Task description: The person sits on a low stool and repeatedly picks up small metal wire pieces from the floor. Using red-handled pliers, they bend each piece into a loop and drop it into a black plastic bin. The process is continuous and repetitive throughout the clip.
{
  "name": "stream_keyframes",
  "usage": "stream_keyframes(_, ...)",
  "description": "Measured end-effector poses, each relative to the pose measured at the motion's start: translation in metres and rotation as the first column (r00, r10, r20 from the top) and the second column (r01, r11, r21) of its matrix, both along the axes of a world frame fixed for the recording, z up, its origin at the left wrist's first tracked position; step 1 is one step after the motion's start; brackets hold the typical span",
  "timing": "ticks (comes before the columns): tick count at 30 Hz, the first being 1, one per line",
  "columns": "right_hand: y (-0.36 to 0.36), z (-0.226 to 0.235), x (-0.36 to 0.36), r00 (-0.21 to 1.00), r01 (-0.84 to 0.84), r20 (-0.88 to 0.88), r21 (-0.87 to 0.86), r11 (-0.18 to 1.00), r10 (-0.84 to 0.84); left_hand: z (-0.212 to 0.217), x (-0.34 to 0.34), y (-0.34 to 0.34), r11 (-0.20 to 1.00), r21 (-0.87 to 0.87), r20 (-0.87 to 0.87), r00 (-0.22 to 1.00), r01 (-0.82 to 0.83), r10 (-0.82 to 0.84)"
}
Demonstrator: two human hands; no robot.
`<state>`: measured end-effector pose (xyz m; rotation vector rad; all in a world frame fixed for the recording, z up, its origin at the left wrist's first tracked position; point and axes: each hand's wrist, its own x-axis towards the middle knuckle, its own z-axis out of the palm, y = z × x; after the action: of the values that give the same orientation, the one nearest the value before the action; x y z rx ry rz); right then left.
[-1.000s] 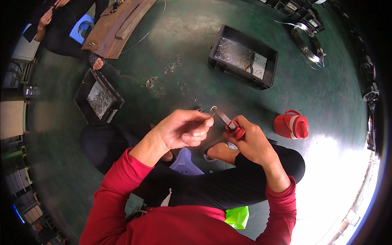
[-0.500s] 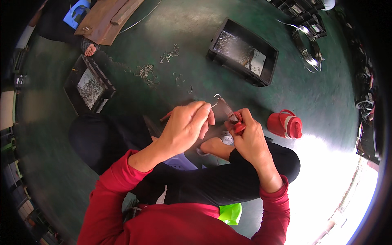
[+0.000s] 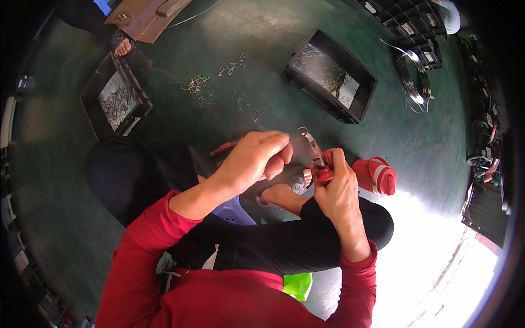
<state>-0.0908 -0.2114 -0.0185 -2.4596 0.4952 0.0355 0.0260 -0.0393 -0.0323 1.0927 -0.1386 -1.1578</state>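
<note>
Wire pinched between two hands over the lap.

Head view: the left hand (image 3: 254, 158) has its fingers pressed together on the left end of a thin wire (image 3: 298, 135), which arcs rightward into the nose of red-handled pliers (image 3: 320, 161). The right hand (image 3: 339, 188) is clamped round the pliers' handles, just right of the left hand and nearly touching it. Near right on the green floor (image 3: 262, 71) stands a red jug (image 3: 377, 176). Farther off lie a black tray (image 3: 331, 76) at centre-right, another black crate (image 3: 115, 95) far left, and scattered wire scraps (image 3: 197, 85) between them.
</note>
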Motion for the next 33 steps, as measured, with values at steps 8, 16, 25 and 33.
stream_keyframes(8, -0.012, 0.007, 0.002, 0.938, 0.129, -0.338, 0.555, 0.822, 0.081, 0.003, -0.004, -0.001, 0.991, 0.111, 0.470, 0.883, -0.076, 0.015)
stream_keyframes(16, -0.012, 0.008, 0.003, 0.932, 0.115, -0.349, 0.542, 0.832, 0.099, 0.000, -0.005, -0.001, 0.990, 0.134, 0.605, 0.795, -0.047, -0.044)
stream_keyframes(25, 0.002, 0.011, 0.005, 0.958, 0.115, -0.286, 0.286, 0.951, -0.030, 0.001, -0.010, -0.004, 0.988, 0.148, 0.536, 0.843, -0.053, -0.035)
stream_keyframes(33, 0.017, 0.010, 0.011, 0.971, 0.135, -0.217, 0.141, 0.981, -0.103, 0.000, -0.018, -0.004, 0.979, 0.159, 0.538, 0.842, -0.128, 0.023)
